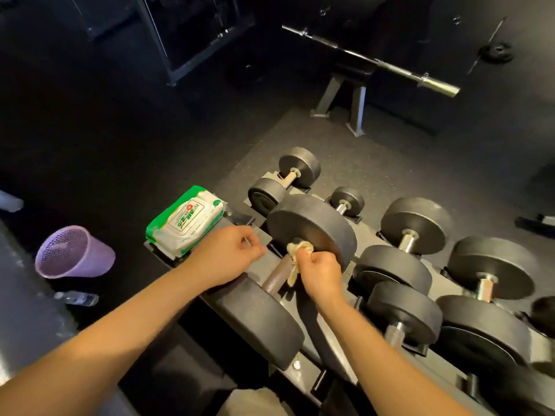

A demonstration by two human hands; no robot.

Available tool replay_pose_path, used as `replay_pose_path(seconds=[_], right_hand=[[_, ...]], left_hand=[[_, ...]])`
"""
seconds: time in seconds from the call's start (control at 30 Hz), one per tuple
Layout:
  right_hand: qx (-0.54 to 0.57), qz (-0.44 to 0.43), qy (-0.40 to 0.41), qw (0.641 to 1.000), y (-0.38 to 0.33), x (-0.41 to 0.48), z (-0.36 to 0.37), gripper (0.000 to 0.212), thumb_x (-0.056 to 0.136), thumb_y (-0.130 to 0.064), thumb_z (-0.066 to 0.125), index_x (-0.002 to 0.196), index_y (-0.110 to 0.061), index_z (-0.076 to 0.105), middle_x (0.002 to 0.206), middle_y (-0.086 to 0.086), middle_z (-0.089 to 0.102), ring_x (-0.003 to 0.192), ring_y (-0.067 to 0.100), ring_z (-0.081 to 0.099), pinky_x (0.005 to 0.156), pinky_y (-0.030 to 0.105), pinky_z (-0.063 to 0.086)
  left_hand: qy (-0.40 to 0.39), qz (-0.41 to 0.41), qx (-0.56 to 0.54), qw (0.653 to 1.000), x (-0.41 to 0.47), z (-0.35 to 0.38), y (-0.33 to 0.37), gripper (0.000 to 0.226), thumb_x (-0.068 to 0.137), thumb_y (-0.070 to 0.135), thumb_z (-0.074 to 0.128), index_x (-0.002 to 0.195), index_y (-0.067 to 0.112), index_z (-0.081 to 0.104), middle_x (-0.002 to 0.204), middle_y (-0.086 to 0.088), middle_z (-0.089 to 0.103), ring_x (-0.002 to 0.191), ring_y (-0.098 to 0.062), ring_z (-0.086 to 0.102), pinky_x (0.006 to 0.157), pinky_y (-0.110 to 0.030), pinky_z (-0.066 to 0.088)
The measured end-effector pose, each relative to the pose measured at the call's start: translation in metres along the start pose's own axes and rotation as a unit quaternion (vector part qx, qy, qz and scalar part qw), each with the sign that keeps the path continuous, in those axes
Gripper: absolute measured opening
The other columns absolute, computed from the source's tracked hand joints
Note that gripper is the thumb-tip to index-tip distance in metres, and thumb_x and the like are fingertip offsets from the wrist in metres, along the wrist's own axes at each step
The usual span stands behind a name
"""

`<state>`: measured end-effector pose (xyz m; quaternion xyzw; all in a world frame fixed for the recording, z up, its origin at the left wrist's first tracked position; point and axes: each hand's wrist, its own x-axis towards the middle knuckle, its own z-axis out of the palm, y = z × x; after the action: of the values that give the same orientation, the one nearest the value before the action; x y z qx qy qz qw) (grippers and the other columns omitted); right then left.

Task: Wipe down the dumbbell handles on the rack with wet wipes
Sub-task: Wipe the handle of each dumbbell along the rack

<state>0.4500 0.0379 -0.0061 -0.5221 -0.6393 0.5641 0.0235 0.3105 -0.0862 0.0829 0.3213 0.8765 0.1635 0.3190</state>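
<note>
One dumbbell handle (277,276), at the left end of the rack (368,233), is mid-wipe: the right hand (319,273) clamps a crumpled wipe (295,255) around it beside the far weight (312,226). The left hand (228,255), apart at nine o'clock, is curled; whether it pinches anything I cannot tell. Next, probably, drag the wipe toward seven o'clock along the handle's bare length.

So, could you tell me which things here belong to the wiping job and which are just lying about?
Part of the job:
- wipe, gripped in the right hand
- dumbbell handle under it
- pack of wet wipes on the rack
- other dumbbells

Just lying about:
- purple basket and water bottle on the floor
- barbell behind
</note>
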Motion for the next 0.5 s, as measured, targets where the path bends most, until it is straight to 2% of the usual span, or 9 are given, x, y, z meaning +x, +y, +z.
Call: replay_pose_path(seconds=[0.07,0.2,0.27,0.33,0.4,0.47,0.5], right_hand=[[-0.057,-0.017,-0.021,0.998,-0.003,-0.009,0.006,0.058,0.099,-0.045,0.055,0.048,-0.018,0.05,0.038,-0.008,0.044,0.047,0.013,0.045,0.051,0.03,0.032],[-0.117,-0.006,-0.146,0.982,0.001,-0.014,0.011,0.051,0.09,-0.038,0.067,0.046,-0.02,0.05,0.034,-0.012,0.043,0.046,0.01,0.041,0.053,0.03,0.035],[-0.095,0.002,-0.139,0.986,-0.001,-0.014,0.008,0.051,0.083,-0.041,0.073,0.04,-0.022,0.053,0.035,-0.011,0.043,0.044,0.009,0.04,0.052,0.028,0.035],[-0.037,0.008,-0.123,0.992,0.001,-0.016,0.004,0.044,0.08,-0.044,0.077,0.047,-0.023,0.057,0.045,-0.009,0.048,0.046,0.008,0.043,0.051,0.026,0.036],[0.08,0.052,-0.143,0.985,0.009,-0.021,0.001,0.028,0.088,-0.035,0.076,0.071,-0.016,0.066,0.059,-0.001,0.057,0.052,0.01,0.051,0.051,0.026,0.042],[0.202,0.107,-0.152,0.961,0.017,-0.024,-0.004,0.018,0.094,-0.023,0.071,0.084,-0.009,0.066,0.062,0.004,0.059,0.052,0.014,0.053,0.05,0.027,0.046],[0.236,0.12,-0.128,0.956,0.019,-0.025,-0.006,0.017,0.096,-0.02,0.069,0.087,-0.006,0.067,0.061,0.005,0.058,0.051,0.015,0.053,0.05,0.028,0.047]], left_hand=[[-0.069,0.029,-0.004,0.997,0.019,0.007,0.008,0.016,0.092,0.042,0.07,0.093,0.026,0.07,0.077,0.003,0.066,0.071,-0.011,0.06,0.066,-0.031,0.047],[-0.168,0.034,-0.011,0.985,0.051,0.028,0.011,0.021,0.087,0.046,0.075,0.092,0.025,0.07,0.076,0.005,0.069,0.065,-0.007,0.061,0.064,-0.026,0.048],[-0.189,0.026,-0.034,0.981,0.061,0.034,0.009,0.017,0.088,0.035,0.077,0.089,0.02,0.07,0.068,0.006,0.068,0.063,-0.008,0.063,0.064,-0.027,0.05],[-0.215,0.024,-0.049,0.975,0.068,0.034,0.006,0.008,0.091,0.016,0.073,0.084,0.015,0.07,0.059,0.005,0.066,0.062,-0.012,0.064,0.064,-0.027,0.05],[-0.228,0.01,-0.072,0.971,0.073,0.031,0.003,0.009,0.093,0.007,0.069,0.085,0.011,0.072,0.056,0.006,0.065,0.059,-0.01,0.062,0.059,-0.023,0.048],[-0.201,-0.021,-0.111,0.973,0.079,0.029,0.0,0.008,0.094,0.002,0.067,0.09,0.006,0.073,0.062,0.004,0.068,0.058,-0.008,0.062,0.055,-0.021,0.048],[-0.185,-0.048,-0.15,0.97,0.082,0.028,-0.002,0.01,0.094,-0.001,0.065,0.091,0.003,0.073,0.069,-0.002,0.071,0.06,-0.01,0.064,0.057,-0.023,0.051]])
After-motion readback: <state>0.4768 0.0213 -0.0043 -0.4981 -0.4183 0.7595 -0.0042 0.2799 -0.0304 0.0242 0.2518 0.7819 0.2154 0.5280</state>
